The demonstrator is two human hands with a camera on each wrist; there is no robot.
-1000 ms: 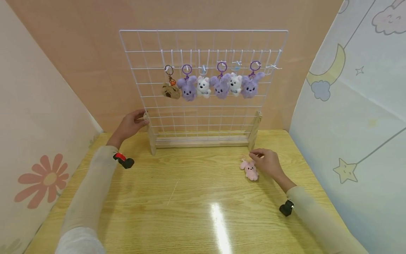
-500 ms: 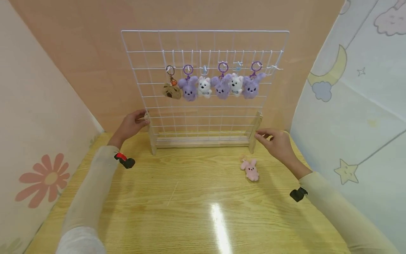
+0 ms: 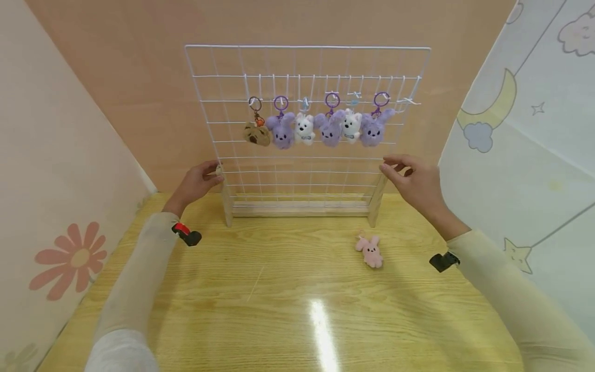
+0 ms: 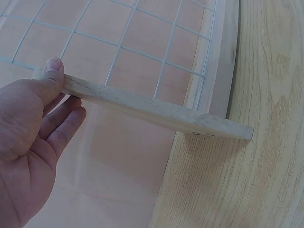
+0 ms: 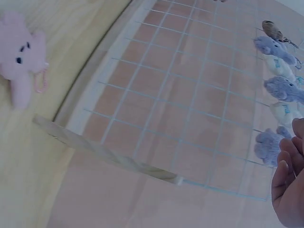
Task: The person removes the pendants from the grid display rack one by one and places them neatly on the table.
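A white wire grid stands in a wooden frame on the table. My left hand pinches the top of the frame's left wooden leg between thumb and fingers. Beside the grid's right edge, near the top of the right wooden leg, is my right hand. Its fingers are loosely bent; in the right wrist view they appear apart from the leg and hold nothing visible. A pink plush bunny keychain lies on the table in front of that leg.
Hooks on the grid carry a row of plush keychains: a brown one, purple bunnies and white dogs. An empty-looking white hook is at the right end. Patterned walls flank the wooden table.
My right hand has risen from beside the pink bunny to the grid's right edge. The bunny stays on the table. My left hand keeps its grip on the left leg.
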